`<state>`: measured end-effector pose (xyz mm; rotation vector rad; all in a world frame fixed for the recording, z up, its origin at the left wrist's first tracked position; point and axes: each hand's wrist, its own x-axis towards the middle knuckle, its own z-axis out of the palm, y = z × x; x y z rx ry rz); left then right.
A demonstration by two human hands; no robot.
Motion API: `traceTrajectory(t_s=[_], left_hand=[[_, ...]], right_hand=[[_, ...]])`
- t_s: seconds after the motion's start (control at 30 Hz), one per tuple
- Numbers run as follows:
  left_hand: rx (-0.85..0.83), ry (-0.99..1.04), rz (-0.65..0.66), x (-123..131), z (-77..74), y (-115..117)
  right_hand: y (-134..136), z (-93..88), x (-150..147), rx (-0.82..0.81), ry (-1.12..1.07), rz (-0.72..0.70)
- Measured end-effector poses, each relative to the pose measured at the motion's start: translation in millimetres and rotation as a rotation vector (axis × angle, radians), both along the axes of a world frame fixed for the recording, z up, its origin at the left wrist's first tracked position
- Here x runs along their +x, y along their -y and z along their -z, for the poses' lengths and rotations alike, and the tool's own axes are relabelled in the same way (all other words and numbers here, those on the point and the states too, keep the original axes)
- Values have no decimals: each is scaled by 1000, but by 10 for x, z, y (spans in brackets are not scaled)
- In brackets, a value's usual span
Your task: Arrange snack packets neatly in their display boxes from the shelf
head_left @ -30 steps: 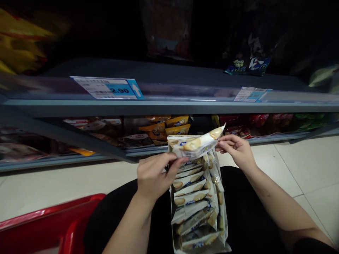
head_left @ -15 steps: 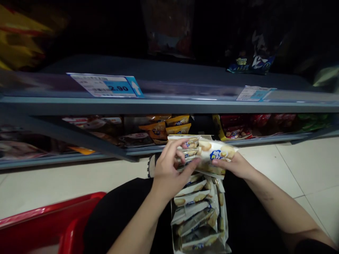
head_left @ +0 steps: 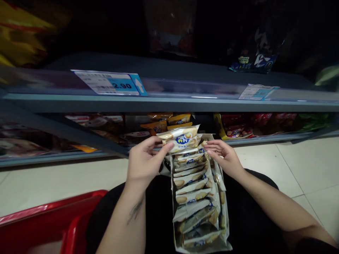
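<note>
My left hand (head_left: 145, 158) is closed on a cream snack packet (head_left: 182, 139) with a blue and yellow logo, thumb in front and fingers behind. The packet is held above the far end of a long open box (head_left: 173, 197). Rows of similar snack packets (head_left: 193, 195) stand on edge in the box, which rests between my dark-clothed legs. At the box's far right corner is my right hand (head_left: 225, 158), its thumb and fingers apart. Those fingertips are beside the packets there; whether they touch them I cannot tell.
A red plastic basket (head_left: 53, 208) stands at the lower left. Ahead runs a store shelf (head_left: 169, 102) with price tags. Below it are orange snack bags (head_left: 156, 127) and a yellow-edged box of red packets (head_left: 235, 130). Light floor tiles (head_left: 288, 173) lie to the right.
The packet has moved left and up, from between both hands into my left hand alone. My right hand has let go of it and shifted left to the box's far corner.
</note>
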<state>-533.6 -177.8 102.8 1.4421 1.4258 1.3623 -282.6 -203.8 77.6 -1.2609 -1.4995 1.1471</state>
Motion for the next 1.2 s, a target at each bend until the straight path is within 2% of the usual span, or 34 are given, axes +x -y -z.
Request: traceTrajectory(t_s=[0.1, 0.23, 0.4, 0.6, 0.83, 0.9, 1.07, 1.2], left_hand=[[-19, -62, 73, 78, 98, -14], [-99, -133, 155, 113, 241, -26], [-193, -290, 267, 65, 242, -29], [-264, -529, 234, 21, 201, -64], [-290, -915, 147, 222, 101, 16], [-271, -891, 122, 232, 76, 34], [-197, -652, 114, 101, 65, 28], [-256, -700, 95, 32, 106, -7]], right_hand=[[35, 41, -56, 53, 93, -65], [61, 62, -106, 229, 344, -121], [44, 119, -107, 348, 505, -199], [34, 86, -102, 393, 590, -266], [52, 106, -97, 374, 718, -266], [53, 113, -82, 367, 740, -282], [58, 84, -56, 341, 736, -281], [64, 76, -64, 357, 733, -287]])
